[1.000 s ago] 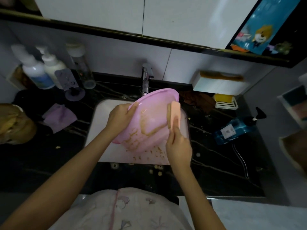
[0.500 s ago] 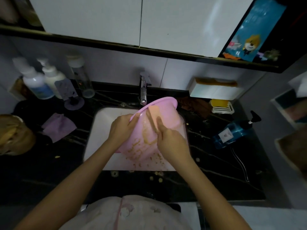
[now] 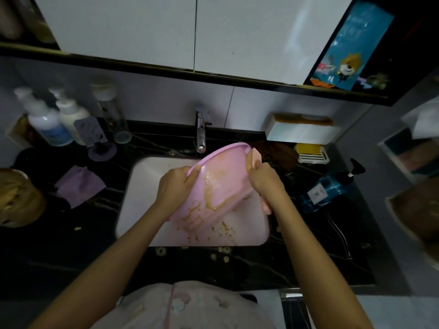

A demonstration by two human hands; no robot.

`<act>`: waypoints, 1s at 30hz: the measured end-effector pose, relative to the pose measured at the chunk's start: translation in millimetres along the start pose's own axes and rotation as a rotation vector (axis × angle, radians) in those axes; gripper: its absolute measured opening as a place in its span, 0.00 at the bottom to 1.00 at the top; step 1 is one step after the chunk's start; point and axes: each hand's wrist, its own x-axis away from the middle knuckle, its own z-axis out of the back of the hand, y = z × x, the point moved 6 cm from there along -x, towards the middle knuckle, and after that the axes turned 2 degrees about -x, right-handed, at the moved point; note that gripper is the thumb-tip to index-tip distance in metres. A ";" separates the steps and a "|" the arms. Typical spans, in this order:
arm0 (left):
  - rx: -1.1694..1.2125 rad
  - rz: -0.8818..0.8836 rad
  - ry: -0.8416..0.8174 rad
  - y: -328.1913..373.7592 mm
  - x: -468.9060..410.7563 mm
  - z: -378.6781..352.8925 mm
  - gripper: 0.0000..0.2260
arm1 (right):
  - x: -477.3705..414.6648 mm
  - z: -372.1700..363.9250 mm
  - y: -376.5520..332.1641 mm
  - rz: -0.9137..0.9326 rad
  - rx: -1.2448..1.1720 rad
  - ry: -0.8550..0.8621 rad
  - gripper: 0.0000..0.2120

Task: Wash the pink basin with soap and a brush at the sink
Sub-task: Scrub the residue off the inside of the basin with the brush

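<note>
No legible txt anywhere. Blue pump bottle (image 3: 327, 191), lying right of the faucet (image 3: 200, 134): white label, print too small to read. Poster (image 3: 351, 48) up-right of faucet: cartoon dog, lettering blurred. White bottle (image 3: 47, 124) left of faucet: blue label, unreadable.

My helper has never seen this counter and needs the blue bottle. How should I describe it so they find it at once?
Find the white sink in the black counter. Right of it a blue bottle with a white label lies on its side. Its black pump sets it apart: the white pump bottles stand far left.
</note>
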 end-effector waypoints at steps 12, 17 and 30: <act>0.031 0.017 0.004 -4.8 -5.3 2.4 0.25 | -20.9 -13.2 47.1 -0.103 -0.512 -0.073 0.24; 0.021 0.024 -0.008 -5.9 -5.0 4.9 0.23 | 36.7 -26.6 0.3 0.351 -0.145 0.014 0.21; -0.034 -0.083 -0.005 -19.1 -1.9 12.6 0.23 | 54.8 -51.3 -17.8 0.380 0.303 0.125 0.30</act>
